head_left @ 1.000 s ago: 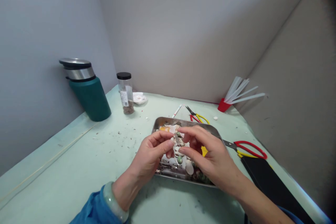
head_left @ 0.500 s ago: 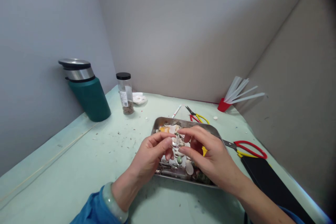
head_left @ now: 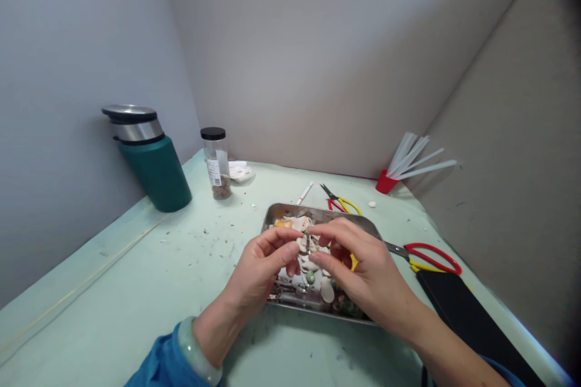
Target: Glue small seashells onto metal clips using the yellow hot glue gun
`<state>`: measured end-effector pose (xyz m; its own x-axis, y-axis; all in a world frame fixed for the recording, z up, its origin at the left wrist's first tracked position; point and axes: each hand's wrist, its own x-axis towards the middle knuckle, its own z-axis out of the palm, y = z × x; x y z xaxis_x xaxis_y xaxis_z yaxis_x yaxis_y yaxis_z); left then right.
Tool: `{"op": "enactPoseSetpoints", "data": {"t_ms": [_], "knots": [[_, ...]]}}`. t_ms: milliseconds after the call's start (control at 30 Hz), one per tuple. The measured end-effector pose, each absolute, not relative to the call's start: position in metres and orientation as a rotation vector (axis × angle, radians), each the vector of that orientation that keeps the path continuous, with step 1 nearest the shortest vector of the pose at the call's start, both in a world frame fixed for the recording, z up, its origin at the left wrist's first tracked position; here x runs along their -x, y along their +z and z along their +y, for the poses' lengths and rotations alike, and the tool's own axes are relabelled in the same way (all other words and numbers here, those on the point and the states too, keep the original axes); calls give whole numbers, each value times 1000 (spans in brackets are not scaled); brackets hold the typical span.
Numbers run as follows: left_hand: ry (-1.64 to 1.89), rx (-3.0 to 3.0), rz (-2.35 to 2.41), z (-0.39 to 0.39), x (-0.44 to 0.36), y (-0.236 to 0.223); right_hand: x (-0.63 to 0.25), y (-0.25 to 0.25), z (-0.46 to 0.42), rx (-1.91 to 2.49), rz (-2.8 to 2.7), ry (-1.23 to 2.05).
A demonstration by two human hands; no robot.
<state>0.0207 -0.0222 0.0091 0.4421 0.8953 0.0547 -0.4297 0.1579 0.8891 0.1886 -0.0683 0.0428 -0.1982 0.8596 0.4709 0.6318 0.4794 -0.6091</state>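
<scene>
My left hand [head_left: 261, 272] and my right hand [head_left: 363, 272] meet above a metal tray [head_left: 281, 213] full of pale shells, small beads and scraps. Both pinch a small piece [head_left: 307, 244] between thumb and fingertips, held just over the tray's middle. The piece is tiny and partly hidden by my fingers, so I cannot tell what it is. A pale green bangle [head_left: 196, 352] and a blue sleeve [head_left: 158, 369] show on my left wrist.
A green flask [head_left: 152, 160] with a steel lid and a clear jar [head_left: 216, 162] stand at the back left. Small yellow-handled snips [head_left: 339, 201], red-handled scissors [head_left: 424, 256], a red cup of white sticks [head_left: 388, 181] and a black case [head_left: 467, 320] lie at the right.
My fingers have shifted slightly on the small piece; both hands stay over the tray. The view has tilted a little.
</scene>
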Motion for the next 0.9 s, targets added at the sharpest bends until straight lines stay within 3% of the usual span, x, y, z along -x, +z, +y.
{"op": "enactPoseSetpoints", "data": {"t_ms": [733,900], "knots": [[1051,-1109,583,-20,-21,1,-192,45,-68,1281,-1777,339],[1074,-1099,551,-21,-24,0,-188,50,-75,1227,-1695,456]]}}
